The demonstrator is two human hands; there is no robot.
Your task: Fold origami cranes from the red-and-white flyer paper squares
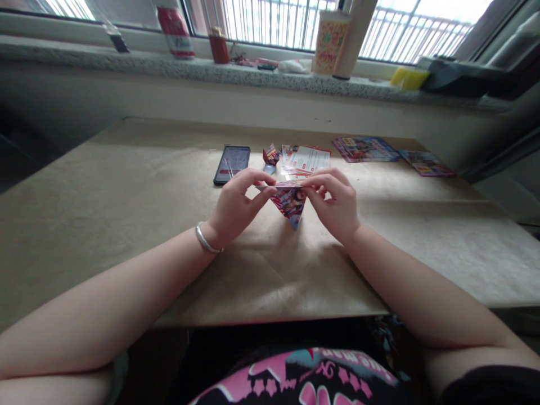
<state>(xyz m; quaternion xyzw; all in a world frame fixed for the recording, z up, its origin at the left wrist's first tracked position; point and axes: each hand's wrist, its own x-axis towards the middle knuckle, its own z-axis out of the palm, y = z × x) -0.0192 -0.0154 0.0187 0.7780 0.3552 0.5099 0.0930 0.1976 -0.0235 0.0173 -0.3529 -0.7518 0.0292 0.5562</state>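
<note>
Between my two hands is a folded sheet of printed paper [290, 203], a triangle with its point hanging down and its straight edge on top. My left hand [242, 199] pinches the upper left corner between thumb and fingers. At the upper right corner my right hand [333, 199] pinches it the same way. The paper is colourful, with red, blue and a printed figure. Just beyond it stands a small folded paper piece [270, 154], and a stack of printed cards [310, 159] lies to its right, partly hidden by my right hand.
A phone [232, 163] lies beyond my left hand on the tan table [126, 225]. Colourful printed sheets [366, 149] lie at the back right, with another pile [426, 162] beside them. On the windowsill [139, 63] stand a red can [175, 31], a patterned cup [329, 42] and a yellow object [409, 77].
</note>
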